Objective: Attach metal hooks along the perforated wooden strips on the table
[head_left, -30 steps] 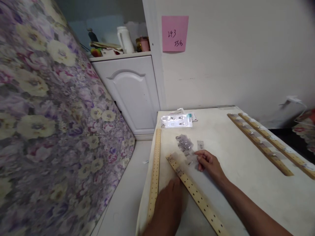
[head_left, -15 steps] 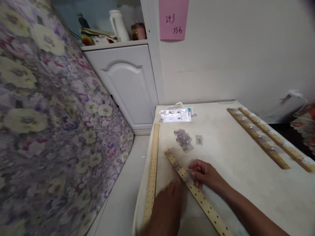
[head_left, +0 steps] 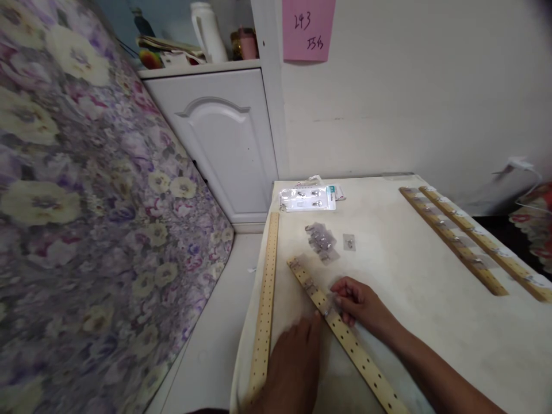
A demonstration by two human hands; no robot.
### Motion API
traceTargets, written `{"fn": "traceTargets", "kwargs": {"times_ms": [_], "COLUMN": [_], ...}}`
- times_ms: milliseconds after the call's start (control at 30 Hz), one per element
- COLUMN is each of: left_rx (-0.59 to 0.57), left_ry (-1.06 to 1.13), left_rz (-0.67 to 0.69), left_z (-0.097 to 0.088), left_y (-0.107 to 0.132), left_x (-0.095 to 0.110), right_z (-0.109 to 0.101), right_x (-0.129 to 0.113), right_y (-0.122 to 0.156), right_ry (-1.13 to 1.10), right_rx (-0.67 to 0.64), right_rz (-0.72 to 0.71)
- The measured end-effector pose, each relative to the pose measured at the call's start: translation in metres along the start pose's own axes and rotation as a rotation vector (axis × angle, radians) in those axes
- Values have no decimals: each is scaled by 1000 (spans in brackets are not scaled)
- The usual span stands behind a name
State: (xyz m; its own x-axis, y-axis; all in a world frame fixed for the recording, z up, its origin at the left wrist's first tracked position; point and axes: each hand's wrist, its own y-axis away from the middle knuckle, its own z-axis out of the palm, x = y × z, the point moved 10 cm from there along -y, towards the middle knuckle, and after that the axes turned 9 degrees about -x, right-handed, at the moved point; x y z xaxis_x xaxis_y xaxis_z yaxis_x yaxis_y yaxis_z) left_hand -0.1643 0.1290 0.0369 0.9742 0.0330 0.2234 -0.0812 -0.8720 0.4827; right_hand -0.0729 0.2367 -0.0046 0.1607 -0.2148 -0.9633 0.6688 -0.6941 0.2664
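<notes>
A long wooden strip (head_left: 360,355) with rows of holes lies slantwise on the table, and clear hook patches (head_left: 309,284) sit across its far end. My right hand (head_left: 357,300) is at the strip's right edge, thumb and fingers pinching the edge of a clear adhesive hook (head_left: 326,310) that lies across the wood. My left hand (head_left: 295,359) rests palm down left of the strip, fingers stretched forward, one fingertip touching the strip's edge by that hook. Beyond the strip are a cluster of clear hooks (head_left: 321,240) and a single clear hook (head_left: 349,242).
Another perforated strip (head_left: 268,287) runs along the table's left edge. Hook packaging (head_left: 307,198) lies at the back. Two strips (head_left: 452,237) (head_left: 487,241) bearing hooks lie at the right. A white cabinet (head_left: 219,149) and floral curtain (head_left: 107,241) stand left, a wall behind.
The view has tilted slightly. The clear hook on the strip looks flatter against the wood, and my left fingertip has come up beside it. My right hand has barely moved.
</notes>
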Motion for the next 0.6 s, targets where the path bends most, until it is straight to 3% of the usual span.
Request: {"fn": "traceTargets", "kwargs": {"times_ms": [600], "left_rx": [11], "left_ry": [-21], "left_rz": [7], "left_z": [4], "left_y": [-4], "left_x": [0], "right_z": [-1], "right_x": [0], "right_y": [0], "right_ry": [43], "right_rx": [11], "right_rz": [4]}}
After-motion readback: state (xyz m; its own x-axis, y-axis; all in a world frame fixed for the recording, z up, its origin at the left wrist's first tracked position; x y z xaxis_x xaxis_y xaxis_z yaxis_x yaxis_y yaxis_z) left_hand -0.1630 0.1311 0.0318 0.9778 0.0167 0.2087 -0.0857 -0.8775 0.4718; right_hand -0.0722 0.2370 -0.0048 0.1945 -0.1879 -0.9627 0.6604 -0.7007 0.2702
